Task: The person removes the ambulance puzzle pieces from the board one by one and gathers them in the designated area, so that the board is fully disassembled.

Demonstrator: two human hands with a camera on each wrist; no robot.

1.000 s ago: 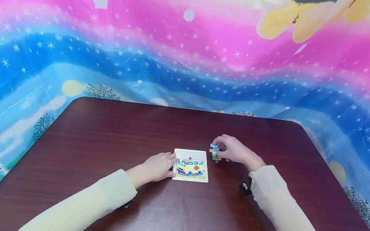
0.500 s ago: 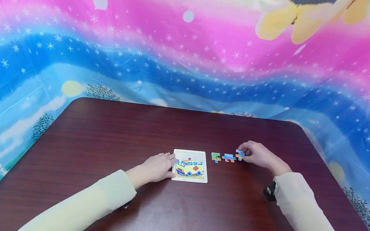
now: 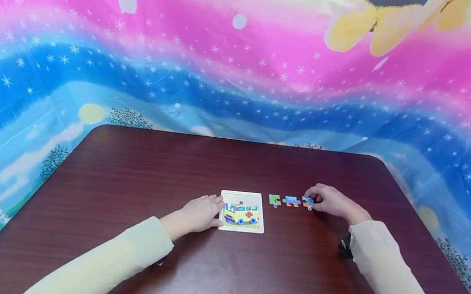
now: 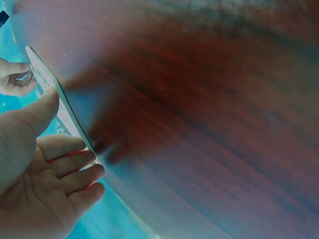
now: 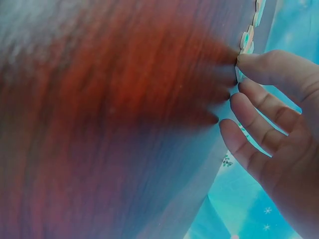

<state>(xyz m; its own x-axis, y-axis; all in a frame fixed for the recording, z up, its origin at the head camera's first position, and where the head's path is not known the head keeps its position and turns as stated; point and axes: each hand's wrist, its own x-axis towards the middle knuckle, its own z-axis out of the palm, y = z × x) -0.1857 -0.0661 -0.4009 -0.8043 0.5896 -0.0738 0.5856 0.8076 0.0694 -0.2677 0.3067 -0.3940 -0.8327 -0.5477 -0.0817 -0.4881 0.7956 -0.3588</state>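
A white-framed jigsaw tray point(image 3: 241, 193) lies flat mid-table in the head view, with a yellow ambulance picture point(image 3: 242, 214) in its lower part; its upper strip is pale. My left hand point(image 3: 198, 212) rests at the tray's left edge, thumb and fairly straight fingertips touching the rim. In the left wrist view the thumb of that left hand point(image 4: 45, 164) lies against the tray's edge. My right hand point(image 3: 333, 201) pinches a blue-and-orange puzzle piece point(image 3: 306, 202) at the table surface, partly hidden by the fingers. In the right wrist view, thumb and forefinger of my right hand point(image 5: 279, 114) meet at the piece.
Between tray and right hand lie a green puzzle piece point(image 3: 274, 200) and a blue-and-pink puzzle piece point(image 3: 291, 201), in one row. The dark wooden table point(image 3: 163, 158) ends at the back against a patterned cloth point(image 3: 243, 84).
My right hand has carried its puzzle piece from beside the tray to the right, then lowered it to the table at the row's right end. My left hand has stayed put.
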